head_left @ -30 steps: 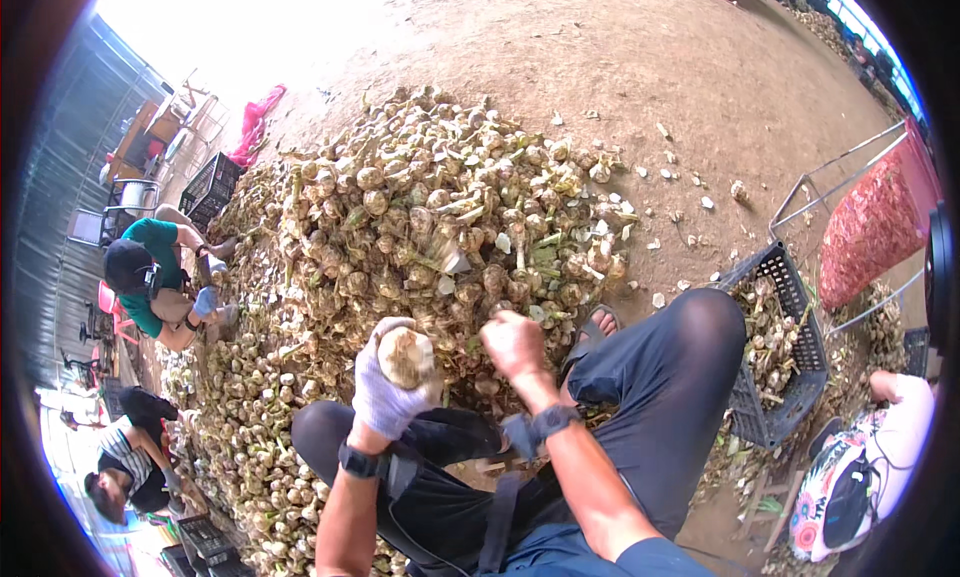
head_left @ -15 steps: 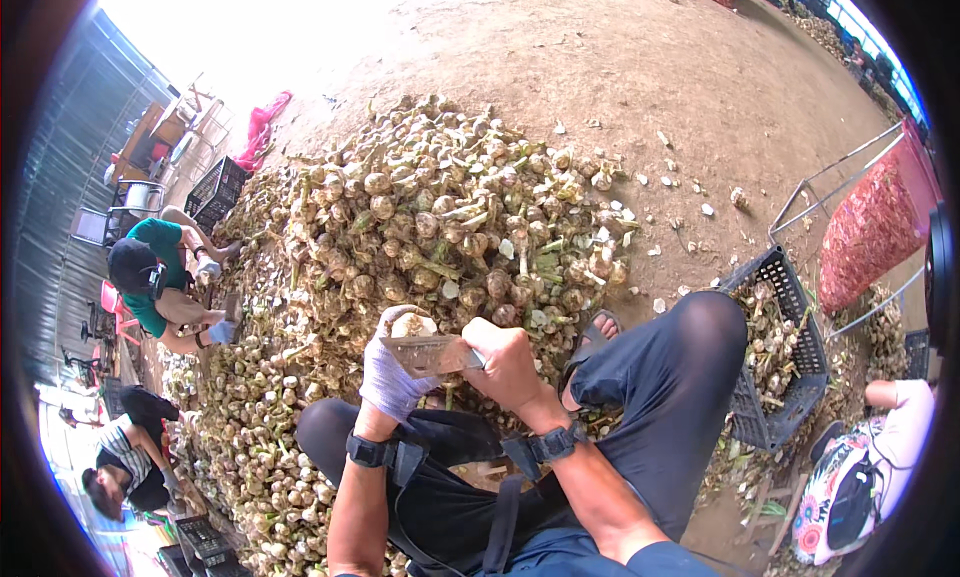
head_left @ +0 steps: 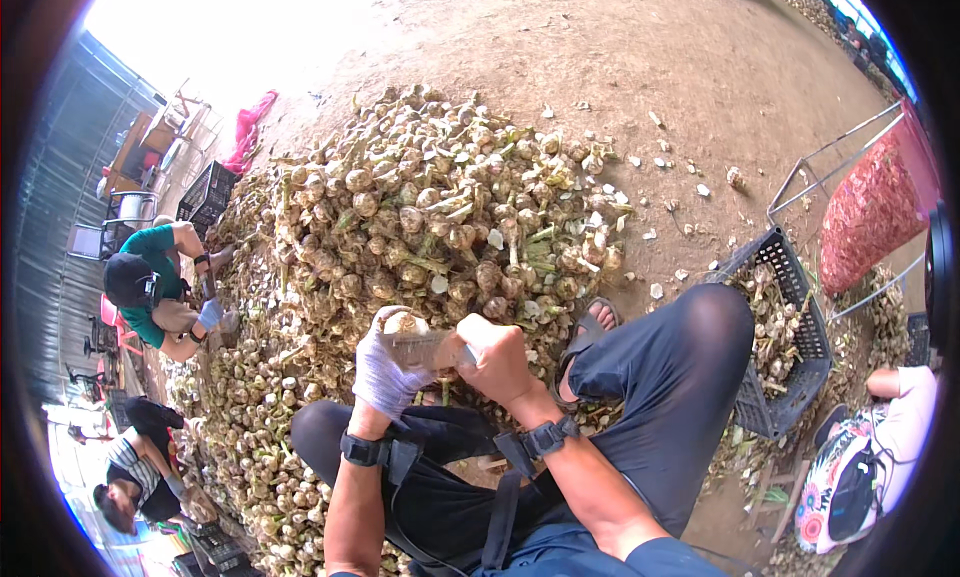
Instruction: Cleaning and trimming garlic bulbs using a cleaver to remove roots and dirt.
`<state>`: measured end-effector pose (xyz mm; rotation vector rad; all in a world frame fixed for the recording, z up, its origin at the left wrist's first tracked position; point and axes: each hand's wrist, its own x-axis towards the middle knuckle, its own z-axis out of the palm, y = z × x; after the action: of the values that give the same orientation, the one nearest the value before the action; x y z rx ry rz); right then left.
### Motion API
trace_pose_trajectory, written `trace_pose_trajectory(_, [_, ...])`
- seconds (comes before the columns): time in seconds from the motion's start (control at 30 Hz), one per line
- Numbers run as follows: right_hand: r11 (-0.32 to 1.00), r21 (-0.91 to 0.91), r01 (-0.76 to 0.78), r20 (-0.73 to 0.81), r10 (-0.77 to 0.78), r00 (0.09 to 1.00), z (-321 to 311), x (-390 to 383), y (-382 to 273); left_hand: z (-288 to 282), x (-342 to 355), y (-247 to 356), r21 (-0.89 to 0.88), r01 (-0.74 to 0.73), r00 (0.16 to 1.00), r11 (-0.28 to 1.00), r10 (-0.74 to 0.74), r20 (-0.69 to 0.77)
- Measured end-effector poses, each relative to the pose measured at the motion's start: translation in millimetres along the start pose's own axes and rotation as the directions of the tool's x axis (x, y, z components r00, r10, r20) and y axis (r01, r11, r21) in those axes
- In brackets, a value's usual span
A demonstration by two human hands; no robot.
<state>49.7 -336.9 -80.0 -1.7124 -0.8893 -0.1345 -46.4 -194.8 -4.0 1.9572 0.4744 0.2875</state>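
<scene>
A pale garlic bulb [head_left: 405,323] sits in my left hand [head_left: 385,377], which wears a whitish-lavender knit glove with the fingers curled around it. My bare right hand [head_left: 495,357] is closed on the handle of a knife. The broad, stained knife blade [head_left: 415,351] lies across the near side of the bulb and partly hides it. Both hands are close together above my lap, in front of a large heap of garlic [head_left: 400,217] with stalks and roots.
Trimmed-looking bulbs [head_left: 270,477] spread at left. A black crate [head_left: 780,397] with garlic scraps stands right of my knee, near a red mesh sack [head_left: 870,217] on a metal frame. Two co-workers [head_left: 150,297] sit at left; another person [head_left: 900,417] is at right.
The knife blade has tipped slightly against the bulb, its handle end a little lower. Both hands stay together. The green-shirted co-worker's arms have shifted. The whole view has turned slightly.
</scene>
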Motion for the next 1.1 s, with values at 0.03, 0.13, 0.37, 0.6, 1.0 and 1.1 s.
trace_pose_trajectory(0.03, [1.000, -0.006, -0.004, 0.002, 0.004, 1.000, 0.7, -2.4, 10.0, 5.0, -1.2, -0.5, -0.005, 0.002, 1.000, 1.000, -0.002, 0.005])
trace_pose_trajectory(0.13, [0.907, -0.249, -0.341, -0.145, 0.313, 0.939, -3.0, -8.6, 44.5, 18.0, -6.6, 5.7, 0.141, -0.034, 0.999, 0.990, 0.035, -0.006])
trace_pose_trajectory(0.37, [0.436, 0.707, -0.557, 0.254, 0.578, 0.775, 25.5, -23.0, 17.4, 19.2, 2.1, 19.7, -0.321, -0.012, 0.994, 0.947, -0.022, -0.104])
trace_pose_trajectory(0.6, [-0.259, 0.763, -0.593, 0.643, 0.404, 0.651, 24.6, -21.3, -21.1, 10.8, -7.2, 20.1, -0.519, 0.012, 0.997, 0.855, -0.051, -0.062])
trace_pose_trajectory(1.0, [0.999, 0.028, 0.022, 0.107, -0.025, 0.994, -30.1, 20.1, -28.2, -12.8, -14.5, 2.3, -0.281, 0.092, 0.994, 0.955, -0.074, 0.075])
trace_pose_trajectory(1.1, [0.988, -0.015, 0.152, 0.175, -0.147, 0.973, -34.1, 23.1, -30.4, -15.0, -19.2, -12.4, -0.054, -0.018, 0.990, 0.998, 0.026, 0.140])
